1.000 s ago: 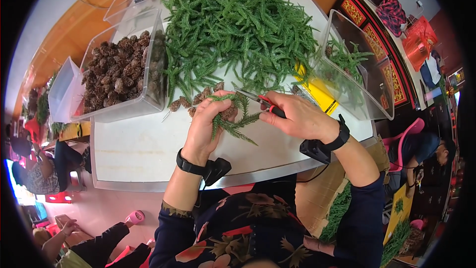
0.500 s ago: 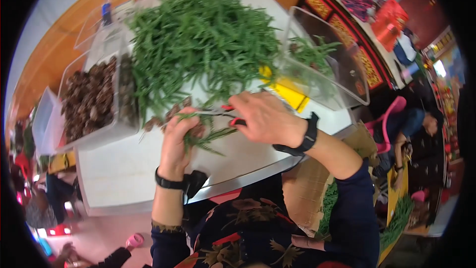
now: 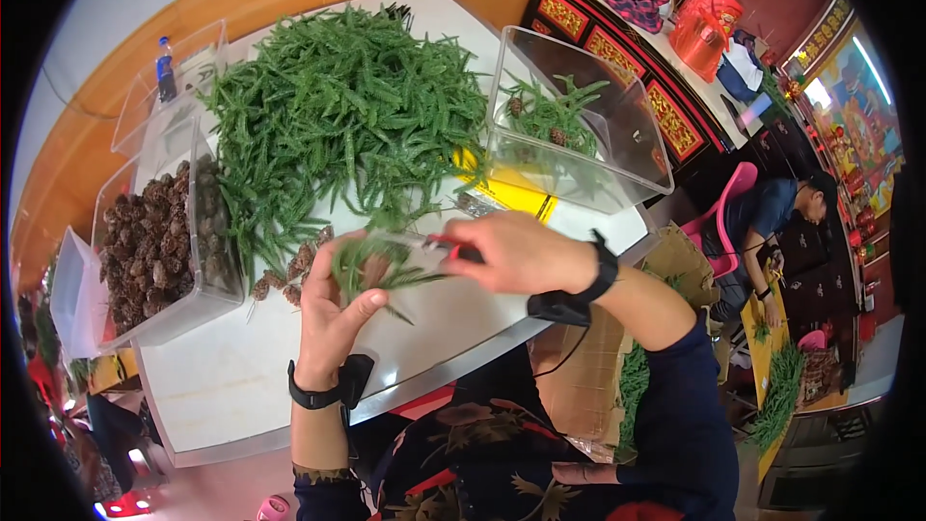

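Note:
My left hand (image 3: pixel 333 314) is closed around a green needle-leaved sprig with a brown cone (image 3: pixel 371 268), held just above the white table (image 3: pixel 231 376). My right hand (image 3: pixel 516 253) grips red-handled scissors (image 3: pixel 446 246) whose blades reach the sprig from the right. A big heap of green sprigs (image 3: pixel 338 116) lies on the table just beyond both hands. A few loose brown cones (image 3: pixel 299 265) lie by my left hand.
A clear bin of brown cones (image 3: pixel 154 241) stands at the left. A clear bin with a few sprigs and cones (image 3: pixel 559 125) stands at the right, a yellow sheet (image 3: pixel 511 195) under it. A seated person (image 3: pixel 781 222) works at the far right. A cardboard box (image 3: pixel 588 367) stands beside my right arm.
Both hands stay together at the sprig, the scissors still at it. My head has turned, so the table and bins have shifted in view.

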Demonstrator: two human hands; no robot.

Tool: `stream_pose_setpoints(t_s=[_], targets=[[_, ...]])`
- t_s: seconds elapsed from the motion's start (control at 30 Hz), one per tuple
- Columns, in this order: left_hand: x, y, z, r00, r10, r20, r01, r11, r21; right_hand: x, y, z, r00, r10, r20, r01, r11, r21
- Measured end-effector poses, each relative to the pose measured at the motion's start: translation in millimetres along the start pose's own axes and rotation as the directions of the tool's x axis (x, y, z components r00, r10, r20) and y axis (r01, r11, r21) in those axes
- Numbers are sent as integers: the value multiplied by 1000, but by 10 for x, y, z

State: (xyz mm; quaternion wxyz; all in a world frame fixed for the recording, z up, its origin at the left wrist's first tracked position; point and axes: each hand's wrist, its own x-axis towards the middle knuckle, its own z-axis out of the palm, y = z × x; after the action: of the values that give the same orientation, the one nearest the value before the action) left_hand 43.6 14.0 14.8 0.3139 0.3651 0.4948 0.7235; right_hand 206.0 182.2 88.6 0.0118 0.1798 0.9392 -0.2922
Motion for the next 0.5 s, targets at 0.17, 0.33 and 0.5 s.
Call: stream_pose_setpoints(t_s=[0.17, 0.33, 0.5], targets=[[22, -117, -206, 996, 74, -56, -65, 986, 155, -264, 283, -474, 890, 175, -421, -192, 981, 2], [22, -185, -190, 997, -23, -73, 47, 940, 337, -524, 903, -1035, 562, 290, -775, -632, 755, -176], [50, -151, -135, 1000, -13, 3, 10, 919, 394, -712, 1660, -1370, 527, 387, -756, -727, 666, -166]])
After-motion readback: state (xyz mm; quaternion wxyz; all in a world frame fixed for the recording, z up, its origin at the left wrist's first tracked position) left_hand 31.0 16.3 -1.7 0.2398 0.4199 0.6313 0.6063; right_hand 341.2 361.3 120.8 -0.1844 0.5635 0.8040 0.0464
